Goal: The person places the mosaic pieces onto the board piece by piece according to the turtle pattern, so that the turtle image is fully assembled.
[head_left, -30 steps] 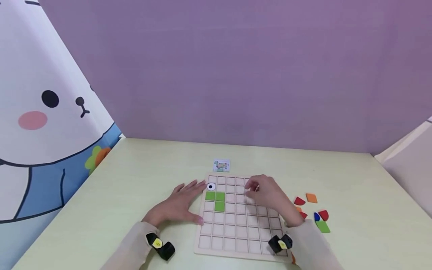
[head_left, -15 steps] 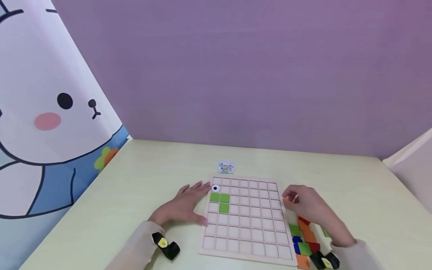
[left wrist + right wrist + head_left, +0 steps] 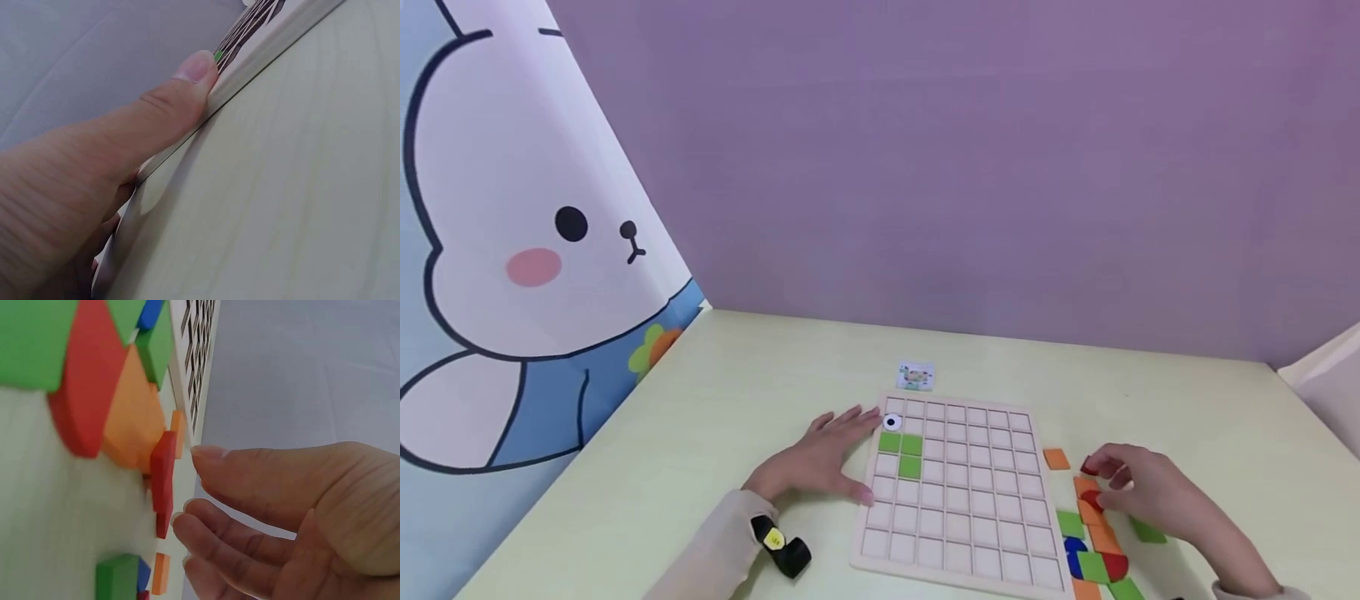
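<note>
My left hand lies with spread, fairly straight fingers at the left edge of a pale wooden grid board. In the left wrist view the thumb rests on the board's rim. Green square tiles and a round eye tile sit in the board's left cells. Right of the board, my right hand hovers over the loose tiles, fingers bent and thumb apart from them. The right wrist view shows a red tile close to those fingertips, with nothing between them.
A small picture card lies behind the board. An orange square tile sits by its right edge. Orange, red, blue and green tiles are bunched at the right, some overlapping. A purple backdrop stands behind the table.
My right hand has gone from above the board to the tiles on the right. It has let go of an orange tile beside the board. The left hand stays on the board's edge.
</note>
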Demonstrator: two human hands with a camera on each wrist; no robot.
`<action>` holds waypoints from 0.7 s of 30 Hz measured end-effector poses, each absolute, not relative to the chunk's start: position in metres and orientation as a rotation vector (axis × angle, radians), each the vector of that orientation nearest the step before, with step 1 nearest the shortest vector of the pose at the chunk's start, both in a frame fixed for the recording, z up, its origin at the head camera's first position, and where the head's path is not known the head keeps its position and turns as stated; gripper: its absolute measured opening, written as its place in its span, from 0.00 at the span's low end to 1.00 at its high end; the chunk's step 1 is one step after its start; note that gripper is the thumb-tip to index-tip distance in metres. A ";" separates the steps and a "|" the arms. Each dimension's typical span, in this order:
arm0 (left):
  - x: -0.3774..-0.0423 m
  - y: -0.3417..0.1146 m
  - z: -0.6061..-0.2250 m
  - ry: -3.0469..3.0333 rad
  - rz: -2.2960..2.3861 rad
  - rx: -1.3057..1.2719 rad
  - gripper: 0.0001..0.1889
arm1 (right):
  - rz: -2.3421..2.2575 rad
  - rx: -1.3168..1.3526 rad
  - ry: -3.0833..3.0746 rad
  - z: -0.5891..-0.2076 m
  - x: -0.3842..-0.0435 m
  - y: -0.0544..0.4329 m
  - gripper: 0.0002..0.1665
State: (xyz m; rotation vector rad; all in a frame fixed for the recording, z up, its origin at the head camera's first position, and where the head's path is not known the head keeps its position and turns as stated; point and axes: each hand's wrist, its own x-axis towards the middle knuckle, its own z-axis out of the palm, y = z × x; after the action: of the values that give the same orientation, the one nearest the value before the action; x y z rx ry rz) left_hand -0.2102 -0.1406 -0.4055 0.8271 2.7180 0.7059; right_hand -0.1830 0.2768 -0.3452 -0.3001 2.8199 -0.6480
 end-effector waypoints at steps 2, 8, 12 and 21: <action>-0.210 -0.139 -0.405 2.719 0.703 0.837 0.57 | -0.651 -0.301 2.820 -0.348 -0.182 0.281 0.18; -0.212 -0.136 -0.404 2.713 0.686 0.836 0.57 | -0.687 -0.226 2.763 -0.354 -0.184 0.282 0.17; -0.212 -0.136 -0.405 2.712 0.685 0.833 0.57 | -0.682 -0.211 2.756 -0.358 -0.186 0.281 0.14; -0.209 -0.139 -0.405 2.717 0.692 0.810 0.58 | -0.726 -0.313 2.781 -0.365 -0.189 0.279 0.10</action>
State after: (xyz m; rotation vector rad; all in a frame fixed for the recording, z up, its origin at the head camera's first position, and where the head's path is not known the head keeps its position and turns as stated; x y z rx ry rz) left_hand -0.2088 -0.1390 -0.4047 0.8096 2.7172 0.6918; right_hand -0.1889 0.2787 -0.3646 -0.3127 2.7809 -0.7258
